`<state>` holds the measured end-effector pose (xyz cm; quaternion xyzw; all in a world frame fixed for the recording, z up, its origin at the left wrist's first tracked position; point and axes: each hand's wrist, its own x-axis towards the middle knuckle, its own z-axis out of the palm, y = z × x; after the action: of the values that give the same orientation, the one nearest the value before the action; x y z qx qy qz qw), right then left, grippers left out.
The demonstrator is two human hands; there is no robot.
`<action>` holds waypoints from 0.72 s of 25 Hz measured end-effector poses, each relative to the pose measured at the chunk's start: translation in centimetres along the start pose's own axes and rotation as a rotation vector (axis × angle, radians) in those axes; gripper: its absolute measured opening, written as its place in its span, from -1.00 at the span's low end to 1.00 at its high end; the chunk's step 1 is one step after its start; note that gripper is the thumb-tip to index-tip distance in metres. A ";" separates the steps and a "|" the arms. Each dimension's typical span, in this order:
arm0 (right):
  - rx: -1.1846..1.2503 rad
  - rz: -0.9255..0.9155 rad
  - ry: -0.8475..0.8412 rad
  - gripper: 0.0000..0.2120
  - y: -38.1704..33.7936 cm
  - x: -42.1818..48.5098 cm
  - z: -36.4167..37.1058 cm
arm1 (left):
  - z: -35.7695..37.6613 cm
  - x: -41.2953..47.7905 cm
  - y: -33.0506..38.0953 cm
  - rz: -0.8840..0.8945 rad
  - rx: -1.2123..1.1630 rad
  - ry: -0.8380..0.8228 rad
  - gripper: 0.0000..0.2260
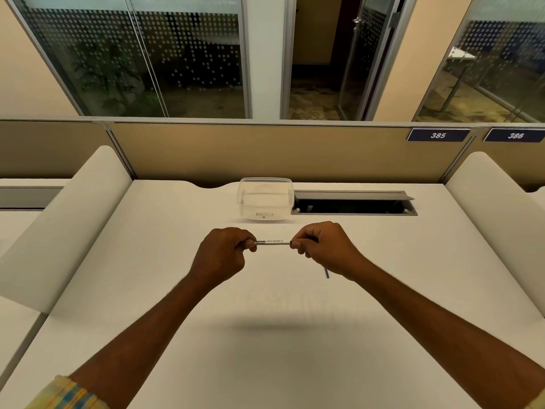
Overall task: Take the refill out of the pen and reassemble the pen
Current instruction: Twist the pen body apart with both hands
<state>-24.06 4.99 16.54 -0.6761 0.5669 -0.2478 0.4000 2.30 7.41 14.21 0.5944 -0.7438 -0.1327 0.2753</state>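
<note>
White slim plastic pen barrel with black print [272, 242] is held in the air over the pale desk top [177, 290], long axis running 9-to-3 o'clock, roughly level. Left hand [224, 255] is fisted around its 9 o'clock end, right hand [321, 246] pinches the 3 o'clock end where a dark collar shows. Both hands are equally close; each owns one end.

Thin dark blue stick [326, 273] pokes out below the right hand toward 6 o'clock; probably the refill, but can't tell if it's tucked in the palm or lying on the desk.

Judgement: next move acts along the barrel axis, so hands must stay collinear, a twist or push at the 3 o'clock joint.

Clear plastic tub with handwritten label [264, 199] sits at 12 o'clock, well apart.
</note>
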 end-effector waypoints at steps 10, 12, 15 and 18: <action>0.148 0.069 -0.134 -0.79 -0.6 -0.8 -0.8 | 0.1 -0.3 0.6 -0.022 -0.041 0.018 -0.81; 0.129 0.075 -0.108 -0.74 -0.6 -0.9 -0.6 | 0.1 -0.2 0.9 -0.024 -0.036 0.011 -0.81; 0.058 0.000 0.026 -0.85 -0.2 -1.0 0.0 | -0.1 -0.2 0.8 -0.015 -0.038 0.006 -0.80; 0.017 -0.142 0.142 -0.96 0.4 -1.1 0.5 | -0.1 -0.2 0.6 -0.023 -0.042 -0.013 -0.78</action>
<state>-24.14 6.20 16.02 -0.6921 0.5421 -0.3277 0.3461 1.94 7.79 14.58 0.5962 -0.7357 -0.1552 0.2815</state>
